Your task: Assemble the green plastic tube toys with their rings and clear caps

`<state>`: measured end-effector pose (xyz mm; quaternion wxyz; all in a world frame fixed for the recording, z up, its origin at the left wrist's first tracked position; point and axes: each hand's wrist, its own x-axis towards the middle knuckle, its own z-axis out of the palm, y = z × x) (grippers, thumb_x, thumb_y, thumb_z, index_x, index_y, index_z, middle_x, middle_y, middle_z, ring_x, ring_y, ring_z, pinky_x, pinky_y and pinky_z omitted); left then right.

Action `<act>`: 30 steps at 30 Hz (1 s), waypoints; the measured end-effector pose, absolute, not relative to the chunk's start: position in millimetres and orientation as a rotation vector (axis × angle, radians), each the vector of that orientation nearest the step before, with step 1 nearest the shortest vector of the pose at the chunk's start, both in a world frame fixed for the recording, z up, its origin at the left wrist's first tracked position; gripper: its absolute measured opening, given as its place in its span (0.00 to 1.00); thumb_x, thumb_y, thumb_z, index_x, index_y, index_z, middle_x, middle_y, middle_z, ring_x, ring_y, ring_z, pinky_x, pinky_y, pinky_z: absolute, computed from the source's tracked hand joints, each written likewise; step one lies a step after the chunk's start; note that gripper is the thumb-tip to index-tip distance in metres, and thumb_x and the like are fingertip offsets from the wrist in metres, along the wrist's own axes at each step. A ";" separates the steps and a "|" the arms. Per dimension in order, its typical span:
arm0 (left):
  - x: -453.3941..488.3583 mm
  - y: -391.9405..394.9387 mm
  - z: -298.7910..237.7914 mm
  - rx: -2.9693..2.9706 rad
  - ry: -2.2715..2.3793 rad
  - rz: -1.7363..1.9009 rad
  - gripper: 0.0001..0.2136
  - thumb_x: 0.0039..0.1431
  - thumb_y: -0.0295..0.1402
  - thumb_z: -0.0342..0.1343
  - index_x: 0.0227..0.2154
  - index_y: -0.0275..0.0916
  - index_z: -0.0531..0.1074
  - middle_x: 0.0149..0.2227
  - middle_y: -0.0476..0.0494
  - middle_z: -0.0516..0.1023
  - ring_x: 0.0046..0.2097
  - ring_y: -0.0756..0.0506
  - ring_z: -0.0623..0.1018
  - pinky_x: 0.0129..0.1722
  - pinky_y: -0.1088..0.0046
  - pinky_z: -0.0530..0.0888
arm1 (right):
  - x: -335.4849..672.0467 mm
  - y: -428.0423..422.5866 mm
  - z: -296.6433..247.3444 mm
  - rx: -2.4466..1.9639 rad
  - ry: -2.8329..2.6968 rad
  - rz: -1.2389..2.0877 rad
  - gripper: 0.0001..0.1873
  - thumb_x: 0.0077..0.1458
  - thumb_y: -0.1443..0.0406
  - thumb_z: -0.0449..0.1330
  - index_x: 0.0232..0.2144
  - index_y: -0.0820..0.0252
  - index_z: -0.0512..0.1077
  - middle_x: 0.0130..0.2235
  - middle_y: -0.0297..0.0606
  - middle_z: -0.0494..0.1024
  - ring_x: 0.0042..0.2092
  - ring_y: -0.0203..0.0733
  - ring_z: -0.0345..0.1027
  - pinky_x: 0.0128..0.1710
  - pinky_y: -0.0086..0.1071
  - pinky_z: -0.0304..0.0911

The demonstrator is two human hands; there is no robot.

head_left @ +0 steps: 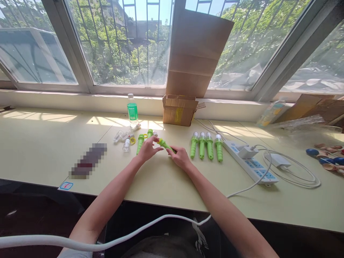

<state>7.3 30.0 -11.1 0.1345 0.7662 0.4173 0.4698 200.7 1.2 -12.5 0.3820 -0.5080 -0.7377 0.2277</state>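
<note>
My right hand [179, 157] is closed round the lower end of a green ribbed handle [167, 146], which lies tilted between both hands above the table. At its upper end, near a yellow ring, the curved fingers of my left hand [147, 149] touch it; their exact grip is partly hidden. Two more green handles, one [140, 142] upright-looking beside my left hand and another [150, 133] just behind it, lie close by. Clear plastic caps [126, 145] and a loose yellow ring [132, 141] are to the left. Several green handles with clear caps [202, 146] lie in a row at right.
A bottle with a green label [132, 111] and a cardboard box [179, 110] stand at the back. A white power strip [251, 163] with cables lies at right, before wooden and blue pieces [329, 159]. A white cable [150, 229] crosses in front of me.
</note>
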 end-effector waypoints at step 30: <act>9.2 25.9 -5.0 2.232 1.172 1.405 0.15 0.48 0.36 0.64 0.36 0.39 0.67 0.37 0.45 0.76 0.38 0.47 0.78 0.34 0.68 0.79 | 202.8 1.4 -7.9 -1.152 -1.600 1.188 0.20 0.46 0.50 0.60 0.34 0.61 0.71 0.22 0.34 0.74 0.16 0.30 0.54 0.16 0.26 0.51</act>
